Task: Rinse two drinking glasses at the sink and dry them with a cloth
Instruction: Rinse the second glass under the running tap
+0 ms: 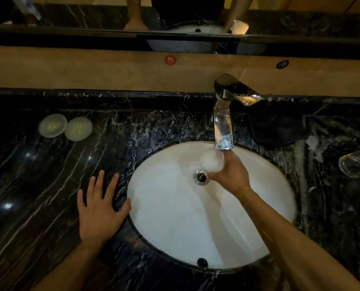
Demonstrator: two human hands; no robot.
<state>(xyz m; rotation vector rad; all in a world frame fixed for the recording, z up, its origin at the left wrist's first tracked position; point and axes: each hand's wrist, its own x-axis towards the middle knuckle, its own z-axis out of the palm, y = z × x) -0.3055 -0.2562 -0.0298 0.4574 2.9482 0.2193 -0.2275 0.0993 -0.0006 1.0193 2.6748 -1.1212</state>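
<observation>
the right hand [230,175] holds a drinking glass [212,161] directly beneath the spout of the chrome faucet [223,124], over the white sink basin [174,217] and just behind the drain [201,177]. the glass's long axis runs close to the line of sight, mouth up toward the spout, so its rim shows as a near circle, frothy white with water. the fingers curl round its far side and the thumb wraps the near side; the wrist is bent inward, forearm reaching in from the lower right.

the second glass [352,165] stands on the marble counter [49,185] well to the right, nearer this same hand. a dark cloth [277,129], probably the drying cloth though it is dim, lies behind it beside the faucet.

the left hand [100,206] rests flat on the counter, fingers spread, thumb at the basin rim, holding nothing.
</observation>
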